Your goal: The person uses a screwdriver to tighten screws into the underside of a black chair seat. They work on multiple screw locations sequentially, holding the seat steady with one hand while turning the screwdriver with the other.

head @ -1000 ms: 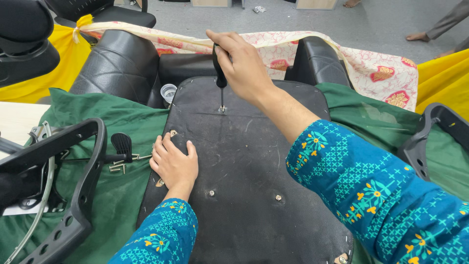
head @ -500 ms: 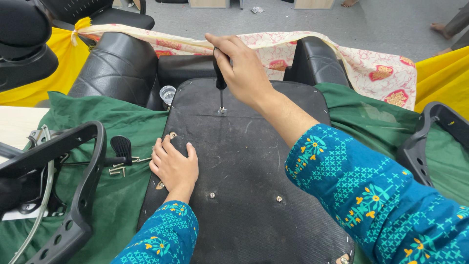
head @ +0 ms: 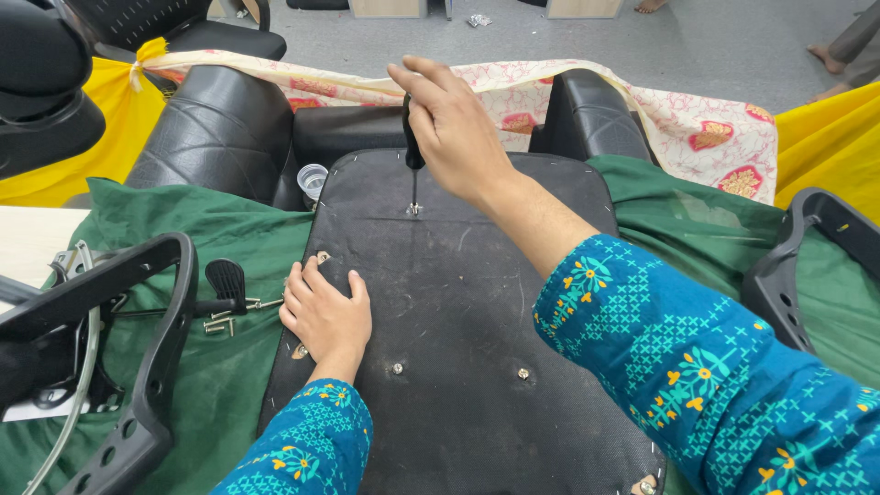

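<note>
A black chair seat base (head: 458, 302) lies upside down on a green cloth (head: 202, 238). My right hand (head: 454, 128) grips a black-handled screwdriver (head: 412, 147) held upright, its tip on a screw (head: 412, 210) near the far edge of the base. My left hand (head: 325, 316) rests flat on the base's left edge, fingers spread, holding nothing. Two more screws (head: 396, 368) (head: 523, 373) sit in the base nearer me.
A black armrest frame (head: 137, 367) lies at the left, another armrest (head: 807, 266) at the right. Loose screws and a black lever (head: 225, 293) lie on the cloth. Black chair cushions (head: 220, 128), a small cup (head: 313, 180), floral and yellow fabric lie beyond. A person's feet show at the top right.
My right hand has turned slightly on the screwdriver, staying over the same screw. My left hand has not moved.
</note>
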